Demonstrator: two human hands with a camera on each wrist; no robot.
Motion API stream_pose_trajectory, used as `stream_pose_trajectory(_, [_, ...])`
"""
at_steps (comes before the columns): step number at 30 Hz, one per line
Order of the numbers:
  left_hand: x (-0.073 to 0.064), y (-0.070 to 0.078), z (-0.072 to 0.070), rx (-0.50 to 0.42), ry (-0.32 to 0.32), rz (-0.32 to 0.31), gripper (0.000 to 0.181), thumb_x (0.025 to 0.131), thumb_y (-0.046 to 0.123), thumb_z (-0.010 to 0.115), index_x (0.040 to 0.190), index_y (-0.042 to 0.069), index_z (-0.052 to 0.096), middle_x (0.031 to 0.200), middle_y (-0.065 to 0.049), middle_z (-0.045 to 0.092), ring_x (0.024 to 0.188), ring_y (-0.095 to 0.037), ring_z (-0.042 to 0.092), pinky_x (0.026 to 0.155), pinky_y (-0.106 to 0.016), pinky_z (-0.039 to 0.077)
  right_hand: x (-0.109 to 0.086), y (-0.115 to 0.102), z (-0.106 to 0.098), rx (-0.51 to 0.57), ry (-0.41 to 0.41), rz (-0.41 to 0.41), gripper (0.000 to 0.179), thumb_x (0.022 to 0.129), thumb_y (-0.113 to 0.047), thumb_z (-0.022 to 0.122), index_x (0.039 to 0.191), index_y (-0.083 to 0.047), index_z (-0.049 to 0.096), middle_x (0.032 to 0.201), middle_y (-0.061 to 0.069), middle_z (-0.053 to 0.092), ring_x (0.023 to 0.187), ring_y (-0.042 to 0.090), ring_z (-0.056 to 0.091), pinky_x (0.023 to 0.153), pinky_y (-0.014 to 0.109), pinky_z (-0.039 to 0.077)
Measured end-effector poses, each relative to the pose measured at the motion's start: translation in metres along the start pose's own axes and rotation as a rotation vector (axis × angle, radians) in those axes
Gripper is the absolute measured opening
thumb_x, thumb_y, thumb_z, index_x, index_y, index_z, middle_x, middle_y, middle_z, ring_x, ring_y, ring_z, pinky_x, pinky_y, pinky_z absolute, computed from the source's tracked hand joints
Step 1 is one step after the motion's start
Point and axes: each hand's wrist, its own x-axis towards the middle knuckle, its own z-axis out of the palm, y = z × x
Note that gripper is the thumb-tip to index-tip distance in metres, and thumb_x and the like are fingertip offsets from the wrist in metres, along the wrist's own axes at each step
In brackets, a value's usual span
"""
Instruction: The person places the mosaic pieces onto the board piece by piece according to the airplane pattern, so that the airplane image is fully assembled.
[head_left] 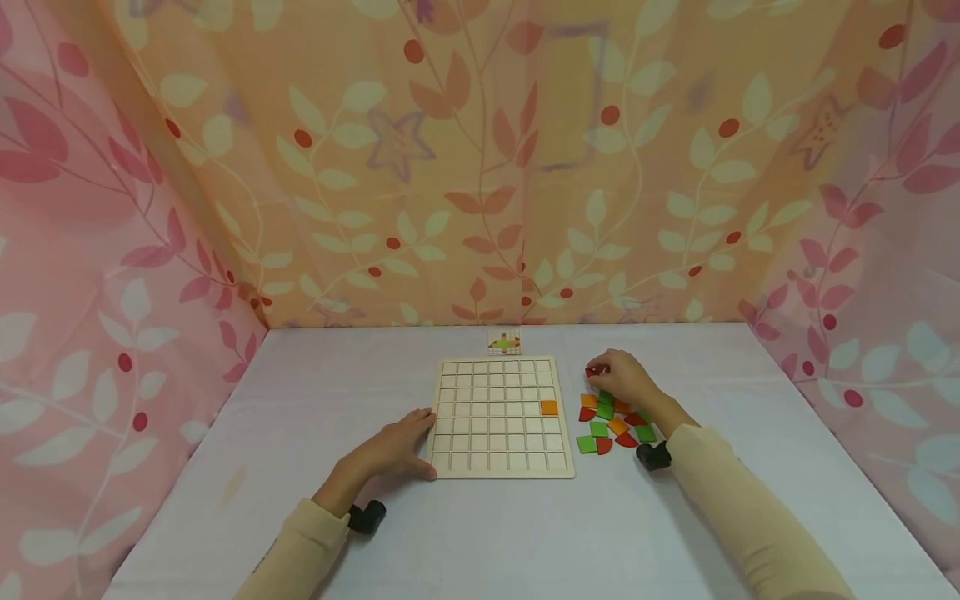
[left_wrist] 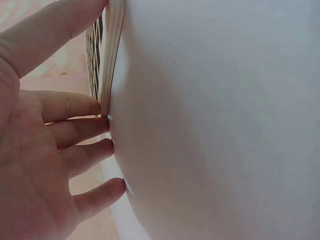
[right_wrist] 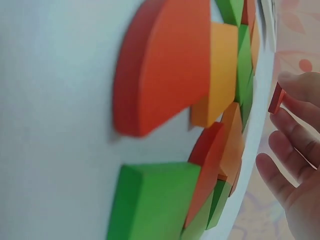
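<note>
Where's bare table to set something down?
Free: table between left curtain and grid board; near strip between left sleeve and right sleeve; right side, between right hand and right curtain. Crowded: colored blocks right of the board, right hand at their far end.

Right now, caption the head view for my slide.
Left hand touches the gridded board, which holds one orange square, while the right hand pinches a red piece near loose pieces.
</note>
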Motion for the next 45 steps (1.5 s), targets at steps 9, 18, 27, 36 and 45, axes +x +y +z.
stream_pose_trajectory(9, [-0.001,0.000,0.000,-0.009,-0.005,-0.006,0.097,0.071,0.029,0.086,0.149,0.001,0.036,0.159,-0.016,0.029,0.149,-0.036,0.023,0.116,-0.058,0.026,-0.004,-0.001,0.001,0.069,0.022,0.026,0.029,0.089,-0.017,0.068,0.114,-0.002,0.071,0.103,0.014,0.064,0.091,0.026,0.054,0.081,0.036,0.051])
stream_pose_trajectory(18, [-0.001,0.000,-0.001,-0.009,0.002,-0.006,0.098,0.072,0.031,0.086,0.150,0.002,0.035,0.160,-0.016,0.029,0.149,-0.037,0.022,0.116,-0.059,0.025,-0.003,-0.005,0.002,0.112,0.060,0.027,0.030,0.089,-0.018,0.068,0.114,-0.002,0.070,0.105,0.015,0.065,0.096,0.030,0.054,0.089,0.043,0.050])
stream_pose_trajectory(27, [0.002,0.002,-0.001,0.017,0.001,0.000,0.096,0.073,0.031,0.085,0.149,0.002,0.036,0.159,-0.015,0.030,0.149,-0.036,0.024,0.116,-0.058,0.027,-0.005,-0.011,0.004,0.108,0.071,-0.006,0.029,0.090,-0.017,0.069,0.114,-0.001,0.070,0.104,0.015,0.066,0.095,0.029,0.054,0.087,0.042,0.050])
stream_pose_trajectory(36, [0.001,0.001,-0.001,0.016,-0.006,0.001,0.096,0.073,0.030,0.085,0.150,0.002,0.035,0.159,-0.015,0.029,0.149,-0.036,0.023,0.116,-0.058,0.027,-0.004,-0.021,0.007,0.110,0.081,-0.033,0.027,0.088,-0.015,0.070,0.111,0.000,0.071,0.102,0.016,0.067,0.093,0.028,0.054,0.086,0.041,0.049])
stream_pose_trajectory(45, [0.000,-0.001,0.000,0.011,-0.010,-0.002,0.096,0.073,0.030,0.085,0.150,0.003,0.035,0.159,-0.015,0.029,0.149,-0.036,0.023,0.116,-0.058,0.026,0.000,-0.033,0.015,0.126,0.061,-0.050,0.026,0.087,-0.014,0.070,0.110,-0.001,0.072,0.101,0.014,0.067,0.092,0.027,0.055,0.084,0.040,0.050])
